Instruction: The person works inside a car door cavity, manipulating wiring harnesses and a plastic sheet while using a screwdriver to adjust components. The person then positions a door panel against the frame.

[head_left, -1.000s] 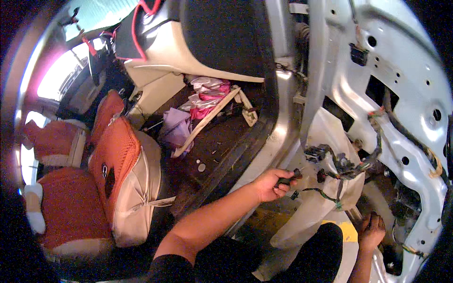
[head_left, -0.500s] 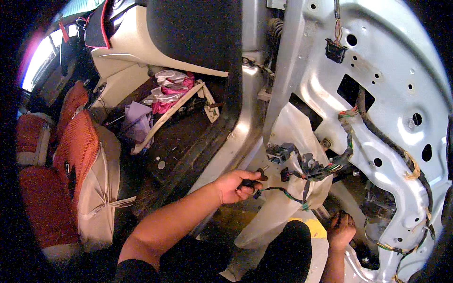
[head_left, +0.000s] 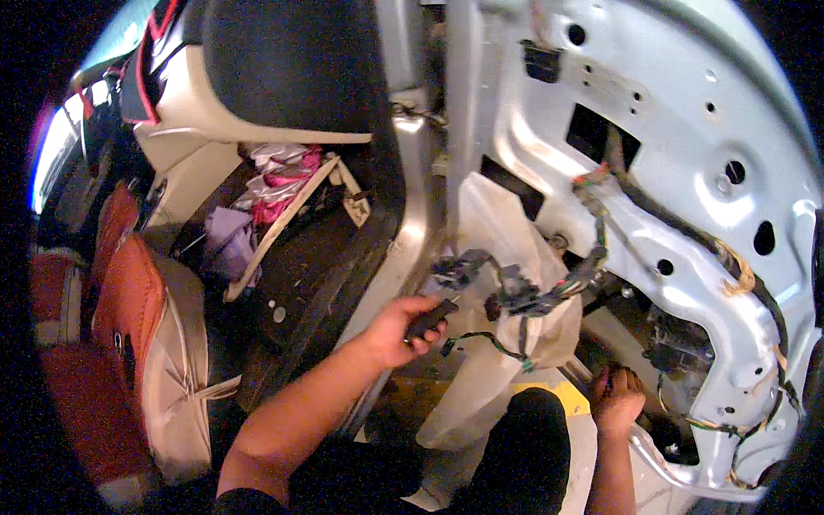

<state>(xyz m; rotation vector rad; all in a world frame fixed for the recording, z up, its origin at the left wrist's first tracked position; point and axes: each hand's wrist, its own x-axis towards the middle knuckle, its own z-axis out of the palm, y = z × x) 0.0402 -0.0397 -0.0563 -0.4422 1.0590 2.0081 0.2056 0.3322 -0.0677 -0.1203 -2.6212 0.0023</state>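
In my left hand (head_left: 396,333) is a small dark tool-like piece (head_left: 432,320), its kind unclear, held between thumb and curled fingers. Just beyond that hand, dark wire connectors (head_left: 517,292) hang from a taped wiring harness (head_left: 598,232) in front of a pale plastic sheet (head_left: 515,227). A thinner wire with a small plug (head_left: 448,346) dangles below them. My right hand (head_left: 620,402) is closed at the lower edge of the bare metal door (head_left: 532,137); what its fingers hold, if anything, is hidden.
At left lie a red and beige car seat (head_left: 137,296) and a dark footwell with a pale trim strip (head_left: 279,236), pink-silver cloth (head_left: 279,176) and purple cloth (head_left: 230,240). The metal door sill (head_left: 378,292) runs beside my left arm. A yellow floor stripe (head_left: 554,396) shows below.
The whole view has shifted, so the door and car interior sit further left. My left hand has turned the dark piece more upright, and its thin light tip no longer shows. My right hand stays closed.
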